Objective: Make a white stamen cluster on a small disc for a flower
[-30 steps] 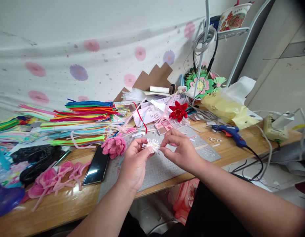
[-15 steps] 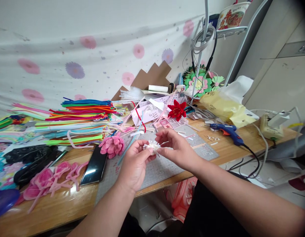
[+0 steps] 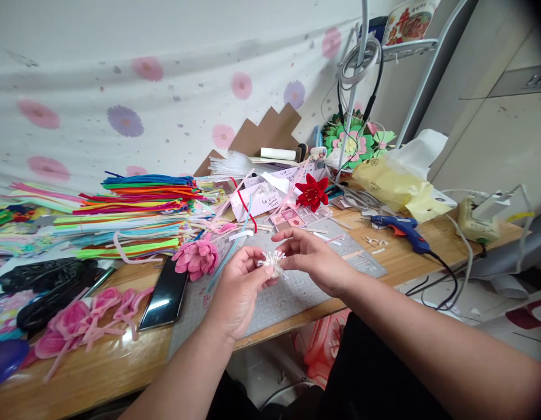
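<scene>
A small bunch of white flower stamens (image 3: 271,262) with fanned-out tips is in front of me, above the grey cutting mat (image 3: 297,306). My left hand (image 3: 241,280) pinches its base between thumb and fingers. From the other side my right hand (image 3: 316,261) is closed at its right edge, thumb and fingertips at the strands; the exact contact is partly hidden. To the left of my hands a pink fuzzy flower (image 3: 197,258) lies by the mat's edge. A red fuzzy flower (image 3: 312,192) sits behind them.
Bundles of coloured pipe cleaners (image 3: 134,213) fill the back left. A black phone (image 3: 164,297) lies left of the mat, beside pink looped petals (image 3: 106,309). At right are a blue glue gun (image 3: 401,230), a power strip (image 3: 475,219) and a yellow tissue pack (image 3: 384,184).
My right thumb and fingers have closed in on the stamens, and the bunch has turned slightly so its tips fan more upward. The camera view has shifted a little.
</scene>
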`<state>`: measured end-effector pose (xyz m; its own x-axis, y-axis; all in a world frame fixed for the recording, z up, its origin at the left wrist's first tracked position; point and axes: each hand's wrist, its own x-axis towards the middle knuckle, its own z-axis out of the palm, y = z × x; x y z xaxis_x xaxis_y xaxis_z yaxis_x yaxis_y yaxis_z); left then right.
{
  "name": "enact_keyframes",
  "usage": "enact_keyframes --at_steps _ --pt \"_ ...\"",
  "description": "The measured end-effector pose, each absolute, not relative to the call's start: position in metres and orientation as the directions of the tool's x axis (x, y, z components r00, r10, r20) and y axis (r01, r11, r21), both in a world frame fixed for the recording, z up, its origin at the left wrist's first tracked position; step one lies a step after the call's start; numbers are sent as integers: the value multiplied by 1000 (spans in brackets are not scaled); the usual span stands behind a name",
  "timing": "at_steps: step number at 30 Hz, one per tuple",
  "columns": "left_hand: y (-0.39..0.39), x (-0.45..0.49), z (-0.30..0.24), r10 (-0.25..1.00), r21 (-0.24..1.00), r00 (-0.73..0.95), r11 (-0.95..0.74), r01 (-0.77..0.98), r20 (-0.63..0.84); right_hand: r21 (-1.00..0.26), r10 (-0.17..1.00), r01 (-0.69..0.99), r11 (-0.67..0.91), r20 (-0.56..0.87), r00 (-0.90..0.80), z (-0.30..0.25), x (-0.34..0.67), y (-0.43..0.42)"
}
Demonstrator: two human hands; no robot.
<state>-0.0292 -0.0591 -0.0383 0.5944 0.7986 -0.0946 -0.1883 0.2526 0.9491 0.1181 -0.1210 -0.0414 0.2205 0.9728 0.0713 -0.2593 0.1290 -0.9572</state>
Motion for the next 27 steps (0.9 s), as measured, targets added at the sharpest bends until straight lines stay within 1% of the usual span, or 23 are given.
enact_keyframes --at_steps 2,4,8,13,16,18,21,24,27 --pt "-59 -30 -41 800 931 587 297 -214 -121 -932 977 -341 121 50 209 -40 121 -122" --pt "-58 -31 -43 791 915 596 333 -228 -140 -920 978 -375 113 36 205 -39 123 -124" --pt "-56 -33 -43 743 896 652 382 -225 -152 -941 979 -321 111 48 198 -39 121 -123" --pt "-56 -30 -40 742 939 657 308 -155 -135 -961 977 -244 129 81 196 -44 117 -120" --pt "-57 -29 -41 760 949 634 285 -134 -139 -955 977 -260 139 89 196 -43 118 -121" --pt "-57 -29 -43 772 952 620 277 -129 -140 -936 968 -304 180 113 225 -40 121 -122" --pt "-55 -32 -46 775 954 616 275 -122 -144 -894 925 -350 279 153 346 -34 133 -125" --pt "-51 -35 -50 779 966 613 241 -98 -132 -878 867 -323 354 179 465 -31 148 -129" --pt "-47 -38 -54 793 988 605 138 -67 -70 -900 866 -274 340 186 463 -31 158 -133"
